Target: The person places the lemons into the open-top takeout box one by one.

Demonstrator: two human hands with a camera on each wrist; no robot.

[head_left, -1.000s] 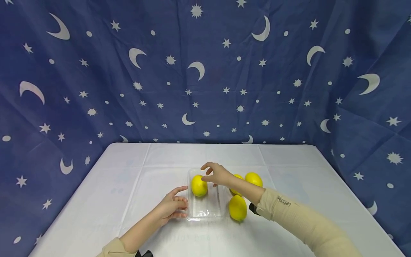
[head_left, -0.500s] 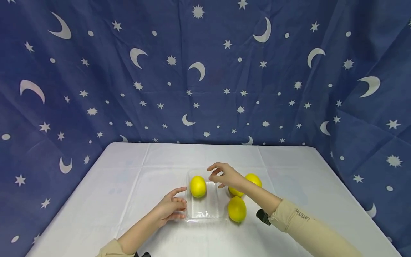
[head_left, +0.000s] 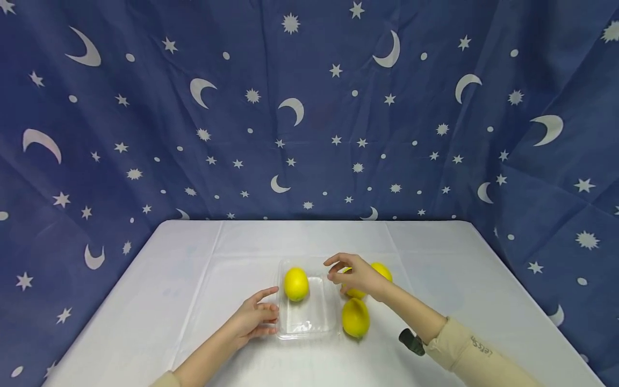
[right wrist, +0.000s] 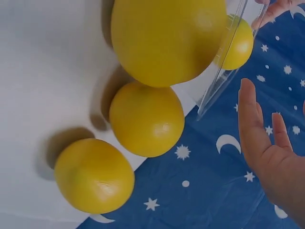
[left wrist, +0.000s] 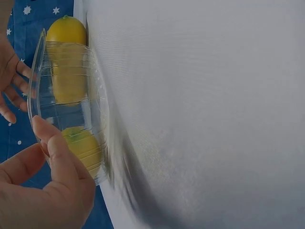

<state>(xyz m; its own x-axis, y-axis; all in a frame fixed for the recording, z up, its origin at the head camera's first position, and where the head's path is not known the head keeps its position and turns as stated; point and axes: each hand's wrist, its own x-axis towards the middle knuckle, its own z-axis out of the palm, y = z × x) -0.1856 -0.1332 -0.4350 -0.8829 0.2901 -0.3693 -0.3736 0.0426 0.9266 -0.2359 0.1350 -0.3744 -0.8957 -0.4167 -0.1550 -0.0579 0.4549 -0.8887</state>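
A clear plastic container [head_left: 309,329] stands on the table with one lemon [head_left: 296,284] inside, at its left. My left hand [head_left: 253,317] is at the container's left side, fingers spread and relaxed, fingertips right at the rim; in the left wrist view the thumb [left wrist: 59,162] overlaps the container's wall. My right hand [head_left: 358,275] hovers over the right side with fingers loosely bent and nothing between them. Below and beside it lie three lemons: a near lemon [head_left: 355,318], a middle lemon [right wrist: 147,119] partly hidden by the hand, and a far lemon [head_left: 382,270].
A white cloth covers the table [head_left: 193,301]. Behind it hangs a blue curtain [head_left: 309,107] with moons and stars. A dark wrist device [head_left: 412,342] shows under my right forearm.
My right hand has moved right, away from the lemon in the container, toward the lemons beside it. The left hand has stayed at the container's left side. The head view has shifted slightly.
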